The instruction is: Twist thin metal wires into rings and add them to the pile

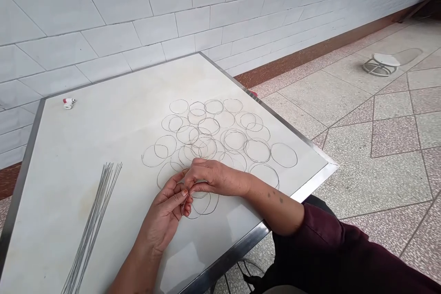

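My left hand (169,206) is closed, its thumb and fingers pinching a thin wire ring (183,205) near the table's front edge. Fingertips of my right hand (211,178) meet the left ones at the same spot, closed on the wire too. The exact point where the wire is gripped is partly hidden by the fingers. Just beyond the hands, several overlapping wire rings (284,155) lie flat on the white table (113,133). To the left of my left hand rests a bundle of straight wires (93,225).
A small red and white object (69,103) sits at the table's far left corner. Metal trim (227,257) edges the tabletop. A white tiled wall (165,4) stands behind it. On the floor to the right is a low round stool (384,62).
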{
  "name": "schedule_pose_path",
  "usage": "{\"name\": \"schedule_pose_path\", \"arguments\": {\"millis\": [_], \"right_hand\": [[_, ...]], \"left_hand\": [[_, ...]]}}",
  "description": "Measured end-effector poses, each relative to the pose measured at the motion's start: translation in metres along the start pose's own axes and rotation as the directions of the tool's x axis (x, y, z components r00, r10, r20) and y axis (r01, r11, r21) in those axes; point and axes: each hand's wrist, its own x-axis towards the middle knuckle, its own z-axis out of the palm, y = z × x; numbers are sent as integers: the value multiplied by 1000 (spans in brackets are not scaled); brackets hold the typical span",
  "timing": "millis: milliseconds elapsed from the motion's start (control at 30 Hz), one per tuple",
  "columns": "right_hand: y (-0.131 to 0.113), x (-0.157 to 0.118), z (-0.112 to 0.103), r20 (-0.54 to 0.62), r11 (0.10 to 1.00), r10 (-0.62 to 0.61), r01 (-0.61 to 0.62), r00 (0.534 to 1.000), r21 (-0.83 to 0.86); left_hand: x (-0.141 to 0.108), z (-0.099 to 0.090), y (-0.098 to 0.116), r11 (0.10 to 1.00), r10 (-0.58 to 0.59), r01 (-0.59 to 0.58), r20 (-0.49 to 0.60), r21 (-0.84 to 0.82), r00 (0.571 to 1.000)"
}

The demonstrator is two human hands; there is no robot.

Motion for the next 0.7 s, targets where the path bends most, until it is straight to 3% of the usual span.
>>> {"name": "schedule_pose_path", "arguments": {"millis": [333, 500, 700], "right_hand": [[-2, 0, -4, 34, 993, 65, -68, 997, 94], [-7, 0, -7, 92, 983, 139, -149, 986, 109], [-13, 1, -10, 132, 986, 127, -140, 983, 87]], "left_hand": [[-1, 0, -1, 997, -9, 11, 28, -73, 1000], [0, 0, 1, 998, 23, -26, 45, 52, 999], [-1, 2, 3, 984, 44, -57, 81, 166, 996]]}}
